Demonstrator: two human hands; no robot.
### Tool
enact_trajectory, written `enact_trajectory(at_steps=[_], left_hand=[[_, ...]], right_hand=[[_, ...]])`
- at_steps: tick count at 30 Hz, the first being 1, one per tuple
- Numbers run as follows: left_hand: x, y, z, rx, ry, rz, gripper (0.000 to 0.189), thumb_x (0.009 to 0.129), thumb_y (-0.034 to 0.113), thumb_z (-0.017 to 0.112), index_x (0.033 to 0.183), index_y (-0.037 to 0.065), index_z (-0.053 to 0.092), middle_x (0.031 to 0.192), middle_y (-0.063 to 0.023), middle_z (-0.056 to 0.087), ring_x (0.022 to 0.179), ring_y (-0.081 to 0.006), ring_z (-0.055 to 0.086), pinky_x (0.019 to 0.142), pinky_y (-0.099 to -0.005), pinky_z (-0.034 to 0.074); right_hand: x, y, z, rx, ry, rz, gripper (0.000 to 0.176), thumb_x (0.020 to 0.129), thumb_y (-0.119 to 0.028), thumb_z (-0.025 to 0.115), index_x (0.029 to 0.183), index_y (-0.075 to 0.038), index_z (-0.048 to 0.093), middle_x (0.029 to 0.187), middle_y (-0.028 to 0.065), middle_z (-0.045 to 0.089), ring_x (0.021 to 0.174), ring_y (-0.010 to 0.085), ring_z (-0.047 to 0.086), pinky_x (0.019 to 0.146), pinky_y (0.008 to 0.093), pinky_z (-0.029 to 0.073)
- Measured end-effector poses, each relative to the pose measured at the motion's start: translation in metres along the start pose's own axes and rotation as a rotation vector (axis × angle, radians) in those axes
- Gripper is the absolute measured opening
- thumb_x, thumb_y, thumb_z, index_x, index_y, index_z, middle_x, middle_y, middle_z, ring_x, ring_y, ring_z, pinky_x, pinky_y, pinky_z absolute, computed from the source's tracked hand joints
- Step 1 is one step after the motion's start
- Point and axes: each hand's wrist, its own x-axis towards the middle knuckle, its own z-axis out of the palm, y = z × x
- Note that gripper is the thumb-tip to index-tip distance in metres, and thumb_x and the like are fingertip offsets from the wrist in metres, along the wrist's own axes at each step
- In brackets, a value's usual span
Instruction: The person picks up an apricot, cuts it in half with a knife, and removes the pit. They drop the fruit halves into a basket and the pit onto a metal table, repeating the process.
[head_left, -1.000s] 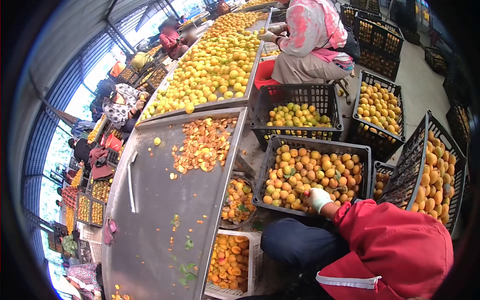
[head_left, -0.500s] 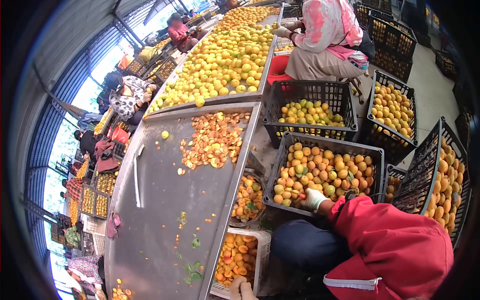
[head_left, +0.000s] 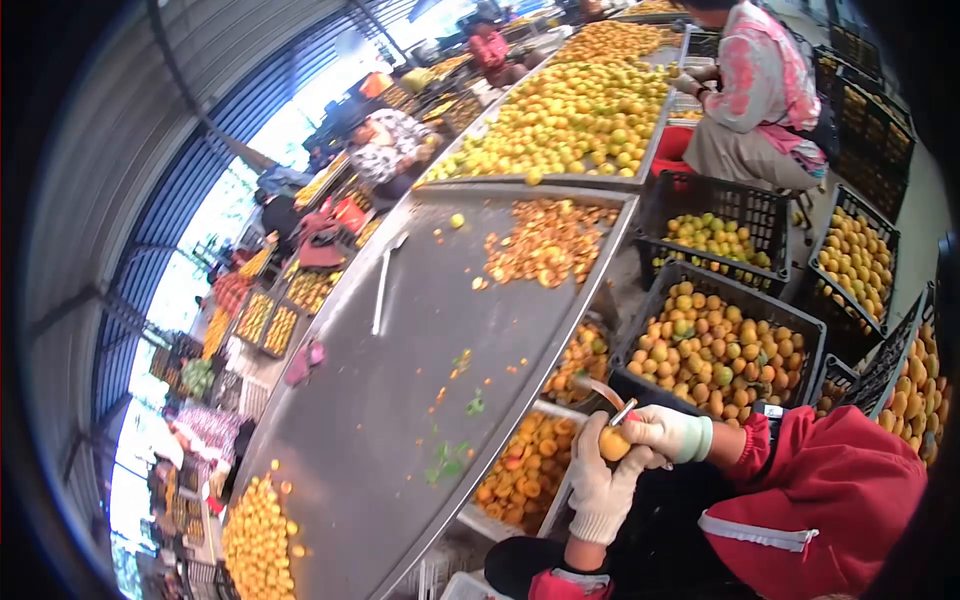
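Observation:
My left hand point(head_left: 604, 492), in a cream knitted glove, is closed around a yellow-orange apricot point(head_left: 615, 443). Against that fruit is my right hand point(head_left: 678, 433), in a pale glove with a greenish cuff, gripping a small knife point(head_left: 603, 393) whose curved blade points up and left; its handle is mostly hidden by the fingers. Both hands meet above my lap. Just left of them stands a white crate point(head_left: 566, 497) of apricot halves. Beyond my right hand sits a black crate point(head_left: 640, 382) filled with whole apricots.
A long metal table point(head_left: 400, 370) runs along my left, bearing cut pieces point(head_left: 555, 240), leaves and a pile of small orange pieces point(head_left: 258, 540). Whole fruit point(head_left: 570, 110) covers its far section. A co-worker point(head_left: 750, 100) sits ahead. More crates point(head_left: 855, 255) stand at right.
My right hand has moved from the black crate toward my left hand. My left hand has risen from the white crate and now holds an apricot. The view has shifted left.

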Motion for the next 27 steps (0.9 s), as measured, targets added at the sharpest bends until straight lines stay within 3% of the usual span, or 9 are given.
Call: enact_trajectory(at_steps=[6, 8, 16, 18, 21, 22, 25, 26, 27], left_hand=[[-0.040, -0.006, -0.035, -0.084, 0.000, 0.023, 0.074, 0.085, 0.047, 0.069, 0.136, 0.002, 0.042, 0.118, -0.0116, 0.054, 0.107, -0.0225, 0.057, 0.093, -0.0347, 0.046], [-0.062, 0.000, -0.046, -0.564, -0.106, -0.177, 0.072, 0.088, 0.045, 0.067, 0.137, 0.001, 0.038, 0.112, -0.0104, 0.056, 0.092, -0.0183, 0.060, 0.085, -0.0308, 0.049], [-0.086, -0.020, -0.065, -0.271, -0.183, -0.060, 0.066, 0.090, 0.042, 0.065, 0.134, 0.001, 0.038, 0.104, -0.0074, 0.055, 0.082, -0.0122, 0.057, 0.075, -0.0256, 0.049], [-0.083, -0.016, -0.070, 0.091, -0.053, 0.278, 0.058, 0.091, 0.034, 0.067, 0.131, 0.001, 0.041, 0.102, -0.0058, 0.054, 0.078, -0.0102, 0.055, 0.070, -0.0231, 0.047], [-0.105, -0.012, -0.066, -0.173, -0.064, -0.164, 0.057, 0.088, 0.041, 0.068, 0.122, -0.001, 0.049, 0.113, -0.0166, 0.056, 0.103, -0.0308, 0.056, 0.091, -0.0385, 0.045], [-0.109, -0.029, -0.068, -0.007, -0.074, -0.009, 0.049, 0.091, 0.023, 0.068, 0.129, 0.003, 0.043, 0.099, -0.0041, 0.053, 0.068, -0.0086, 0.049, 0.061, -0.0224, 0.044], [-0.132, -0.043, -0.065, 0.004, -0.061, -0.107, 0.039, 0.089, 0.012, 0.060, 0.124, 0.003, 0.046, 0.085, -0.0036, 0.054, 0.066, -0.0085, 0.050, 0.059, -0.0244, 0.045], [-0.141, -0.042, -0.060, -0.095, -0.040, -0.097, 0.047, 0.088, 0.022, 0.067, 0.125, 0.002, 0.045, 0.102, -0.0122, 0.056, 0.087, -0.0197, 0.057, 0.076, -0.0320, 0.049], [-0.143, -0.021, -0.057, -0.028, 0.050, -0.093, 0.026, 0.088, 0.000, 0.064, 0.114, 0.003, 0.056, 0.105, -0.0063, 0.061, 0.084, -0.0142, 0.058, 0.071, -0.0266, 0.049]], right_hand=[[-0.005, 0.003, 0.029, -0.420, 0.258, -0.209, 0.030, 0.091, -0.031, 0.062, 0.104, -0.004, 0.058, 0.078, 0.0067, 0.063, 0.068, 0.0157, 0.060, 0.063, 0.0327, 0.049], [-0.012, 0.000, 0.039, -0.509, 0.095, -0.346, 0.025, 0.089, -0.026, 0.062, 0.100, -0.004, 0.058, 0.077, 0.0105, 0.063, 0.069, 0.0217, 0.063, 0.064, 0.0354, 0.050], [-0.019, -0.002, 0.072, -0.901, -0.056, -0.349, 0.017, 0.087, -0.022, 0.060, 0.092, -0.007, 0.055, 0.069, 0.0150, 0.061, 0.064, 0.0343, 0.063, 0.059, 0.0415, 0.050], [-0.019, -0.001, 0.078, -0.972, -0.044, -0.370, 0.019, 0.086, -0.023, 0.061, 0.094, -0.007, 0.054, 0.068, 0.0150, 0.061, 0.064, 0.0351, 0.063, 0.058, 0.0424, 0.050], [-0.020, 0.011, 0.089, -1.198, 0.034, -0.355, 0.023, 0.085, -0.024, 0.062, 0.098, -0.009, 0.050, 0.065, 0.0132, 0.060, 0.061, 0.0339, 0.063, 0.053, 0.0432, 0.049], [-0.018, 0.023, 0.090, -1.208, 0.005, -0.320, 0.022, 0.085, -0.023, 0.061, 0.096, -0.008, 0.049, 0.063, 0.0132, 0.060, 0.058, 0.0337, 0.063, 0.049, 0.0440, 0.048], [-0.018, 0.050, 0.095, -1.105, -0.057, -0.411, 0.021, 0.085, -0.022, 0.061, 0.094, -0.008, 0.048, 0.059, 0.0113, 0.054, 0.053, 0.0320, 0.061, 0.046, 0.0425, 0.046], [-0.026, 0.053, 0.102, -1.113, -0.131, -0.230, 0.020, 0.087, -0.021, 0.059, 0.097, -0.008, 0.048, 0.063, 0.0118, 0.056, 0.057, 0.0324, 0.062, 0.048, 0.0420, 0.047], [-0.026, 0.072, 0.100, -0.994, -0.119, -0.329, 0.023, 0.088, -0.022, 0.058, 0.103, -0.008, 0.048, 0.065, 0.0129, 0.057, 0.058, 0.0334, 0.062, 0.051, 0.0421, 0.048]])
